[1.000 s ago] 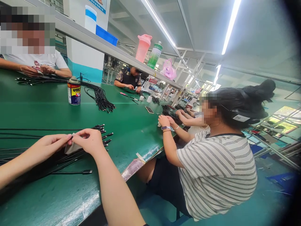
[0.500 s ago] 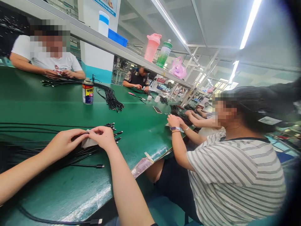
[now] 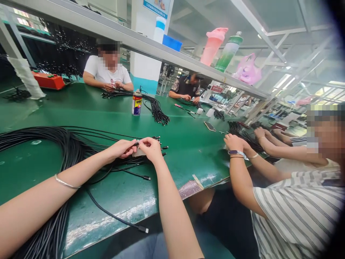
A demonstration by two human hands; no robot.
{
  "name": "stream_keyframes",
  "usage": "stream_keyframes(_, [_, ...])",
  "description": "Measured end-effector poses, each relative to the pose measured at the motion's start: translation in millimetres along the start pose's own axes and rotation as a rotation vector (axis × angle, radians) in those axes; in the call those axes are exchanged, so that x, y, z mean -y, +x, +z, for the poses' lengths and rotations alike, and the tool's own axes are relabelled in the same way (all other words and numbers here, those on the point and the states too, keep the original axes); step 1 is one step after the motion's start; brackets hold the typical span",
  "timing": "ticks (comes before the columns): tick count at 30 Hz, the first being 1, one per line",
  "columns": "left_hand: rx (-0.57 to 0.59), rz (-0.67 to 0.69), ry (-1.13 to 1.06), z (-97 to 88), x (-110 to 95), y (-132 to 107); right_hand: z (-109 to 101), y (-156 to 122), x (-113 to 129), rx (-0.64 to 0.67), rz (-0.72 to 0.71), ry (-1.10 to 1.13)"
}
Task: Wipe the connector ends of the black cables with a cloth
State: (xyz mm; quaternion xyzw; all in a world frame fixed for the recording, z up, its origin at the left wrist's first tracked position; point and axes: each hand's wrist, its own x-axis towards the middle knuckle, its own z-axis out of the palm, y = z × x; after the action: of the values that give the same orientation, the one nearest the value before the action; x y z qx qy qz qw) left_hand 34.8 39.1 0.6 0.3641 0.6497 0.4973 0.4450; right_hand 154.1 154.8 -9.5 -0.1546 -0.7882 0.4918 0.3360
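Nearest the wearer, a loose black lead [image 3: 115,217] trails over the front edge of the green table [image 3: 107,118], its plug hanging just past the rim. A thin bangle [image 3: 64,182] sits on the left forearm. Further in, the left hand [image 3: 122,149] has its fingers pressed together, pinching a cable end [image 3: 136,144], and the right hand [image 3: 151,148] meets it fingertip to fingertip, thumb and forefinger nipped on a small white pad [image 3: 139,153] that lies against that same cable end, between the two hands. Both hands rest on the fanned plug ends of a thick cable bundle [image 3: 61,144], which coils away to the left across the table. To the right, a co-worker in a striped top rests a hand [image 3: 234,141] on another heap of leads, a band on the wrist. Beyond lies a phone [image 3: 209,126], flat on the table, and a spray can [image 3: 137,104] stands upright beside more leads; its label starts with "US", the rest too small to read. Two more people work at the far side. On the shelf above stand a pink bottle [image 3: 212,46], a green bottle [image 3: 228,52], a pink bag [image 3: 248,70] and a blue bin [image 3: 172,42]; what any of them holds cannot be seen. The blue sign [image 3: 157,4] on the pillar is unreadable
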Motion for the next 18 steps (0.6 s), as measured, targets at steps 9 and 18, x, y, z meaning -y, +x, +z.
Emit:
stream_keyframes(9, [-0.049, 0.060, 0.002, 1.6, -5, -8, 0, -1, 1, 0.017, 0.043, 0.038])
stream_keyframes(18, [-0.105, 0.205, 0.071, 0.9, -6, -11, 1, -1, 5, 0.027, 0.084, 0.190])
